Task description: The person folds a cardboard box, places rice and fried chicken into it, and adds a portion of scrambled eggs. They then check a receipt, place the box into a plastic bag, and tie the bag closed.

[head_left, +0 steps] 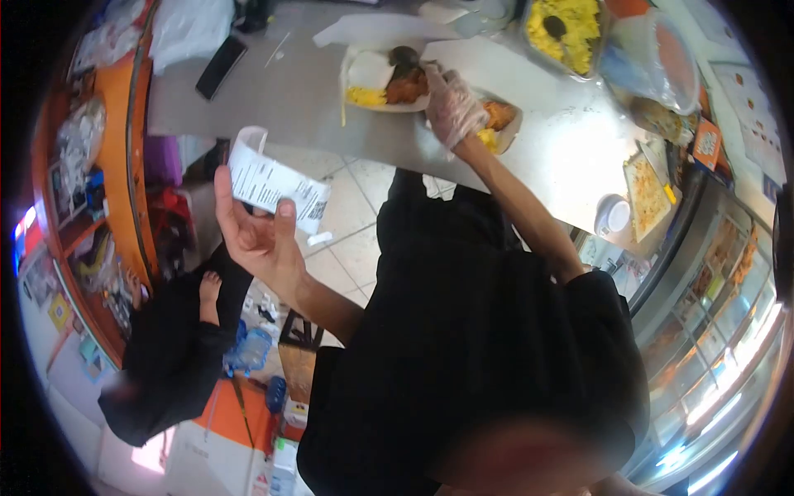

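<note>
White receipt (277,183), edge-pinched in our left grip (260,248), could slip; we cannot tell whether our gloved right grip (455,109) holds anything.

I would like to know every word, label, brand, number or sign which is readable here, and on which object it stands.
No text can be quoted with certainty.
Printed slip in the left hand: text lines and QR code, too small to read.
Orange sign at right: code-like square, no readable words.
Wall sheet, upper right: marks too small.
Orange-and-white box, lower left: faint marking, blurred.
</note>
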`<state>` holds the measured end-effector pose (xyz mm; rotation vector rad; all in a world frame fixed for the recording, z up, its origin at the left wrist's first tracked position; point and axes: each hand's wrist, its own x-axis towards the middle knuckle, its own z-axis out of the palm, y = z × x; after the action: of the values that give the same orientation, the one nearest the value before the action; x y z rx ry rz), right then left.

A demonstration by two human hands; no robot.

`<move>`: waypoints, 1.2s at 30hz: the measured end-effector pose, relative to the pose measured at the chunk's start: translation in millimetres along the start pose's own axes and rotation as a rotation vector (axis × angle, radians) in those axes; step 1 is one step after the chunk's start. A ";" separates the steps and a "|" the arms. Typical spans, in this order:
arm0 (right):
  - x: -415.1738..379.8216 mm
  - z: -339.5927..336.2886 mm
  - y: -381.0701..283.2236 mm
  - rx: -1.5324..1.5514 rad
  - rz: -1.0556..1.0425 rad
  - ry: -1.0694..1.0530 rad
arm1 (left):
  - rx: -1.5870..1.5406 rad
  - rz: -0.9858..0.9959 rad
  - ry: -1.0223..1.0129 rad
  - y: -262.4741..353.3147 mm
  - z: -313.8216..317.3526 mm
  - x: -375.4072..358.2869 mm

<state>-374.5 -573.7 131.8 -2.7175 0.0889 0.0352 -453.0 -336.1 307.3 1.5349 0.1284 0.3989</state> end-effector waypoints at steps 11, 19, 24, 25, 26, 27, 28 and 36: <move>106.4 -244.9 446.1 -1.314 0.085 0.456 | -0.140 0.067 -0.130 25.6 60.2 19.3; 232.5 -299.3 398.9 -0.182 -0.073 0.630 | -0.226 0.277 -0.286 72.9 71.9 53.6; 296.8 -294.0 247.3 -0.094 -0.459 0.788 | -0.256 0.222 -0.272 62.2 58.3 78.1; 299.2 -297.3 206.5 -0.134 -0.429 0.825 | -0.294 0.235 -0.317 54.8 53.1 85.5; 310.9 -289.5 169.1 -0.233 -0.492 0.843 | -0.261 0.222 -0.300 47.9 43.0 96.1; 324.3 -278.5 140.6 -0.323 -0.563 0.852 | -0.219 0.212 -0.271 42.1 31.7 105.1; 339.1 -268.0 122.9 -0.402 -0.644 0.853 | -0.222 0.218 -0.281 38.5 19.9 115.1; 432.8 -210.1 134.2 -0.326 -0.247 -0.152 | -0.172 -0.033 -0.336 23.2 -72.4 170.2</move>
<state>50.6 -806.7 251.9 -3.0161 -0.3242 0.1998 -322.5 -211.9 355.3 1.4062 -0.1398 0.1181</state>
